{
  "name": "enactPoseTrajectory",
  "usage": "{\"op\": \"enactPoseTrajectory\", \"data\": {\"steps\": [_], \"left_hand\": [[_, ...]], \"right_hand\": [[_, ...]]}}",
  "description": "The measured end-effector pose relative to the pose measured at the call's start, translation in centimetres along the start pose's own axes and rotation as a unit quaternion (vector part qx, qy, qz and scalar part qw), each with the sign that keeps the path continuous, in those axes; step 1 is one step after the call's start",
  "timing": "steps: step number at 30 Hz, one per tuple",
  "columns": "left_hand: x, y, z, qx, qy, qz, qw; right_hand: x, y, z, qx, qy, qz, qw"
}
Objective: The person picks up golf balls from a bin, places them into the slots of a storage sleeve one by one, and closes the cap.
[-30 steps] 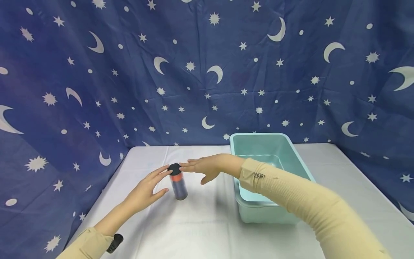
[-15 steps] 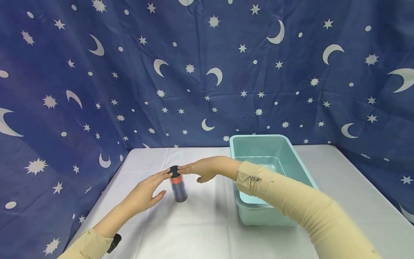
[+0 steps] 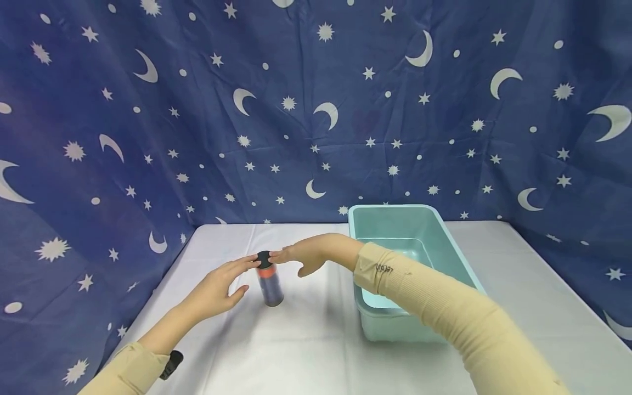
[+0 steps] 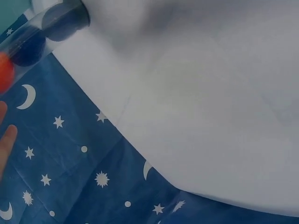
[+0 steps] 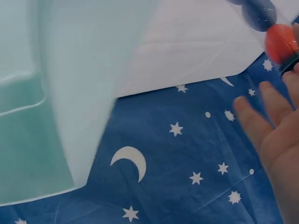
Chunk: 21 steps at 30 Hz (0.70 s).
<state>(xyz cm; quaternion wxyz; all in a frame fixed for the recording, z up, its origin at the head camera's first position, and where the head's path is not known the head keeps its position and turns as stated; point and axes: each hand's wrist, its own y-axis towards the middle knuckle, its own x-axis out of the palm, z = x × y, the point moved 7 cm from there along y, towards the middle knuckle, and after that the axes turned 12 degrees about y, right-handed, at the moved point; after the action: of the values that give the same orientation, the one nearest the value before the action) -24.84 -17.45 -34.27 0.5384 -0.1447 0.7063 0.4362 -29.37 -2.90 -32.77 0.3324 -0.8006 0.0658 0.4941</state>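
Observation:
A clear tube (image 3: 272, 289) with a black lid stands upright on the white-covered table, left of the middle in the head view. Through its wall show an orange ball (image 5: 280, 43) near the lid and dark blue balls (image 4: 27, 45) below. My left hand (image 3: 215, 287) reaches in from the left, its extended fingertips at the lid's near left edge and its thumb apart from the tube. From the right, my right hand (image 3: 311, 254) lies level over the lid's other side, fingertips at its top and thumb hanging free. Neither hand wraps round the tube.
A light teal plastic tub (image 3: 367, 326) stands right of the tube, with my right forearm crossing over it. White cloth (image 3: 291, 356) covers the table. Behind and to both sides hangs a dark blue curtain (image 3: 276, 126) with moons and stars.
My left thumb has drawn a little away from the tube. The right hand has shifted slightly left over the lid. The tube still stands in its place.

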Motion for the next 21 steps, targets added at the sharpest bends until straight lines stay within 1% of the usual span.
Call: {"op": "enactPoseTrajectory", "data": {"steps": [2,4,7,10,14,21], "left_hand": [[-0.2,0.1,-0.1,-0.003,0.0,-0.007,1.0],[-0.3,0.3,0.0,0.002,0.003,-0.01,0.9999],[-0.5,0.6,0.0,0.009,0.017,-0.012,0.9997],[-0.8,0.9,0.0,0.01,0.03,-0.011,0.9994],[-1.2,1.5,-0.2,0.008,0.035,-0.014,0.9993],[-1.8,2.3,-0.3,0.021,0.04,-0.014,0.9989]], "right_hand": [[0.1,-0.1,-0.1,0.005,-0.001,-0.004,1.0],[-0.1,-0.3,-0.1,0.006,-0.001,-0.007,1.0],[-0.7,-1.0,0.3,0.01,0.0,0.003,0.9999],[-1.6,-2.1,0.9,0.02,0.0,0.018,0.9996],[-2.4,-3.7,1.7,0.036,0.004,0.03,0.9989],[-2.7,-6.7,3.3,0.047,0.028,0.057,0.9969]]}}
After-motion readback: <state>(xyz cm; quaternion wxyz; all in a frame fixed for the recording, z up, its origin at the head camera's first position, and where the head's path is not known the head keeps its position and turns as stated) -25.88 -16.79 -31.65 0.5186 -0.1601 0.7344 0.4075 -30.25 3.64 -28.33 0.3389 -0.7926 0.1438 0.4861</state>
